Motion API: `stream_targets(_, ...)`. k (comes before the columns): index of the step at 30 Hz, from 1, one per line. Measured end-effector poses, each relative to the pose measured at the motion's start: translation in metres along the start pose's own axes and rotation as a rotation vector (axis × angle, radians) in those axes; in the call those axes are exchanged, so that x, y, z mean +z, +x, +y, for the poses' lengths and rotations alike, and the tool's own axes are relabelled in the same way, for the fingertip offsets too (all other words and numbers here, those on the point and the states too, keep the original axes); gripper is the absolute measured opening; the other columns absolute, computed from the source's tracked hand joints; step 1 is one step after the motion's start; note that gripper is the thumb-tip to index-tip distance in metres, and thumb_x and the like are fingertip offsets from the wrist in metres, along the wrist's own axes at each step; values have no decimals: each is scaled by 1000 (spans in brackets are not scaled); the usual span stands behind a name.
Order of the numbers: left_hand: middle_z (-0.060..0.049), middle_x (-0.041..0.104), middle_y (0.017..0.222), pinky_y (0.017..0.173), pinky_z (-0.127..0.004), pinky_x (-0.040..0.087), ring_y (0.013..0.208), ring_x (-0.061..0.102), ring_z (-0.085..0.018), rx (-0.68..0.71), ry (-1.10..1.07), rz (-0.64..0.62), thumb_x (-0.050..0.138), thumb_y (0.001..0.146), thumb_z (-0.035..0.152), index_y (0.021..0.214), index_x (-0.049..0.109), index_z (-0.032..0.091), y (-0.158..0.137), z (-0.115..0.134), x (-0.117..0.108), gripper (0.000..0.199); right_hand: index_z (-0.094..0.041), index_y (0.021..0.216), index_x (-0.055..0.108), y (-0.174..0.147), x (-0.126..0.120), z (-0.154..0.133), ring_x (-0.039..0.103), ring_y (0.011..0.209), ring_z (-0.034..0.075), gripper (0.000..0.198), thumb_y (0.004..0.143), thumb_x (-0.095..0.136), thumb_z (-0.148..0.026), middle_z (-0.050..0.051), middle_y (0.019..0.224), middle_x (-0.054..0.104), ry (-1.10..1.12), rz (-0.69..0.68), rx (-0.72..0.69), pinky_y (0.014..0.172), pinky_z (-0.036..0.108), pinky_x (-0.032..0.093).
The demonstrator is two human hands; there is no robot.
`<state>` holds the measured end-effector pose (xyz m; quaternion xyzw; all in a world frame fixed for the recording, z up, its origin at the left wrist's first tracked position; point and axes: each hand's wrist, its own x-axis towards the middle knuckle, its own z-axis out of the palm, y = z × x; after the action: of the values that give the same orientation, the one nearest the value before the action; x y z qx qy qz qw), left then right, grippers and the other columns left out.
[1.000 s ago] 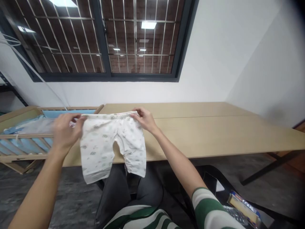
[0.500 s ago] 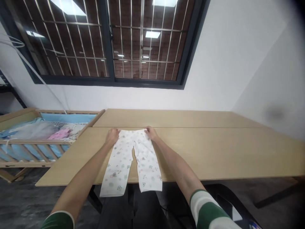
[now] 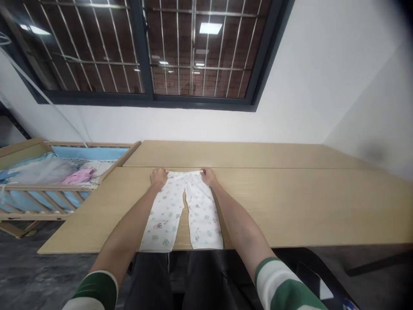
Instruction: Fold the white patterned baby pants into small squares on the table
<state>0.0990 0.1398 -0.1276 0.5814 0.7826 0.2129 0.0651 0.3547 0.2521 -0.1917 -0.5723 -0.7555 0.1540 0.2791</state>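
Observation:
A pair of small white baby pants (image 3: 164,215) with a print of little green and pink figures lies flat on the wooden table (image 3: 284,202). Its waistband faces away from me, and the leg cuffs reach the table's near edge. My left hand (image 3: 158,177) is closed on the waistband's left corner. At the right corner, my right hand (image 3: 208,175) pinches the fabric. Between the two legs a strip of bare tabletop shows.
To the left stands a wooden crib (image 3: 61,187) with blue padding, bedding and a pink cloth (image 3: 78,176). Behind the table is a white wall with a barred window (image 3: 200,56). A black chair (image 3: 309,267) sits below the near edge at right.
The pants have moved away from me, so the cuffs that hung past the near edge now lie about at it. Both hands still hold the waistband. The view has tilted down slightly.

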Motion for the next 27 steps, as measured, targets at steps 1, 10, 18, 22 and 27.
stream_targets(1, -11, 58, 131, 103, -52, 47, 119, 57, -27, 17, -2, 13, 61, 97, 40, 124, 59, 17, -7, 9, -5, 36, -20, 113, 70, 0, 1, 0, 59, 105, 19, 23, 94, 56, -21, 8, 111, 69, -8, -1, 1, 94, 28, 41)
stream_targets(10, -10, 71, 95, 75, -36, 47, 92, 67, -27, 456, -117, -339, 64, 88, 55, 98, 65, 23, -206, 89, -9, 33, -18, 114, 68, 2, -4, -1, 61, 102, 20, 28, 90, 60, -27, 8, 107, 70, -18, -17, 47, 90, 28, 42)
stream_targets(18, -11, 66, 106, 93, -44, 44, 107, 61, -32, 475, -158, -455, 62, 88, 43, 98, 57, 23, -263, 99, 26, 22, -16, 111, 68, -8, -8, -7, 60, 106, 23, 26, 89, 60, -29, 13, 115, 68, -23, 7, 73, 92, 30, 41)
stream_targets(22, -9, 67, 104, 93, -41, 45, 105, 62, -29, 514, -198, -457, 54, 91, 37, 96, 56, 25, -257, 93, 20, 12, -18, 99, 70, -13, -9, -11, 62, 99, 21, 20, 91, 59, -32, 10, 102, 71, 47, 27, 84, 87, 29, 43)
stream_targets(27, -16, 69, 104, 84, -43, 47, 100, 65, -33, 470, -143, -469, 51, 87, 28, 101, 57, 22, -255, 97, 15, 16, -16, 90, 68, -13, -14, -24, 63, 77, 17, 12, 87, 62, -26, 5, 80, 70, 168, 51, 157, 73, 26, 46)
